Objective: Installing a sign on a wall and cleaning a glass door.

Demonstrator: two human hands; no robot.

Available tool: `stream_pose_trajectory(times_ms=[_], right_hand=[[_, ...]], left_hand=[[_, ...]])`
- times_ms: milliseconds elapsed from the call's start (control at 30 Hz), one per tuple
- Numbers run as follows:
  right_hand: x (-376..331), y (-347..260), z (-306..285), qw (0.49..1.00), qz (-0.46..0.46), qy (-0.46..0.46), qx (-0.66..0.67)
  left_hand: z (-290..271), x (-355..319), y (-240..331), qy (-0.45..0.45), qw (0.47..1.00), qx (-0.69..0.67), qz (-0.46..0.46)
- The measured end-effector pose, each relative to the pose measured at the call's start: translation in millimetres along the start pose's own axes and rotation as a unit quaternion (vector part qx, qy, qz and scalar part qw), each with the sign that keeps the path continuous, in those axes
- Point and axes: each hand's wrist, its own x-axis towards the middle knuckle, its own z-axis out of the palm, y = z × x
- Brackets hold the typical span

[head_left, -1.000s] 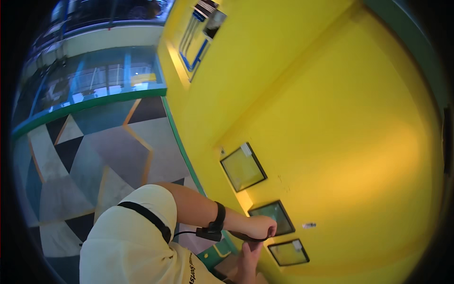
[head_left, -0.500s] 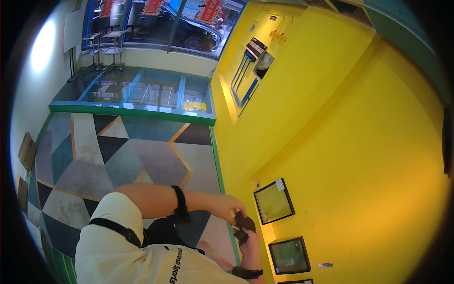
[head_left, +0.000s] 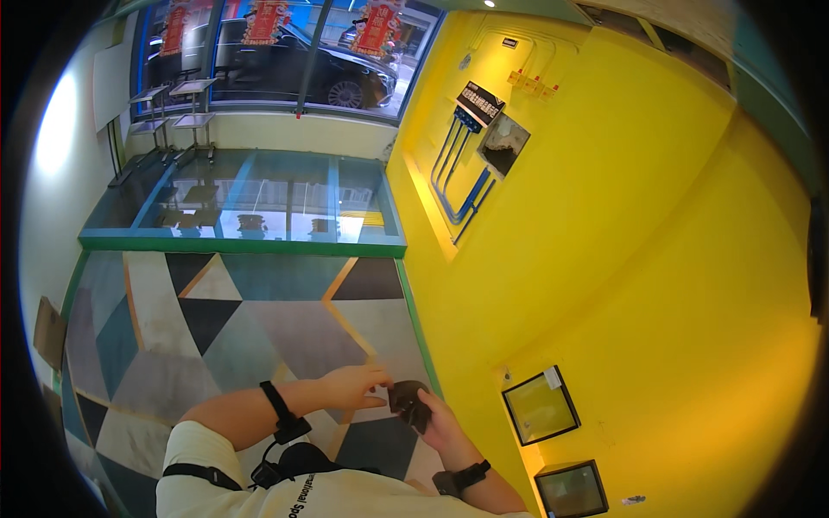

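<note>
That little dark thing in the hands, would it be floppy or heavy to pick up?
The small dark object probably stays stiff: it keeps a chunky shape between the left hand and right hand. It seems light, since fingertips alone steady it. Its surface is too blurred to judge slipperiness.

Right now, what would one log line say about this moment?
left hand: touching small dark object | right hand: holding it | beside: yellow wall | below: patterned floor

An object sits between the left hand and right hand, above the floor; the wall with two panels stands right
</note>
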Motion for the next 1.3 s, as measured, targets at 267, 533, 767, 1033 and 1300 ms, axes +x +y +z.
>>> stream_pose_trajectory(times_ms=[267, 533, 767, 1033, 1300], right_hand=[[85, 1, -33, 0.976, -0.087, 0.198, 0.008], [73, 24, -107, 0.825, 0.271, 0.353, -0.348], [290, -1, -109, 0.722, 0.390, 0.254, -0.513], [650, -110, -37, 0.762, 0.214, 0.129, -0.597], [954, -190, 138, 0.905, 0.027, 0.106, -0.410]], left_hand=[[-176, -26, -65, 0.052, 0.997, -0.029, 0.049], [-361, -55, 17, 0.162, 0.932, -0.034, 0.321], [-462, 26, -60, 0.154, 0.928, 0.047, 0.335], [-590, 178, -190, 0.151, 0.940, 0.098, 0.291], [-717, 262, -476, -0.030, 0.947, 0.304, -0.099]])
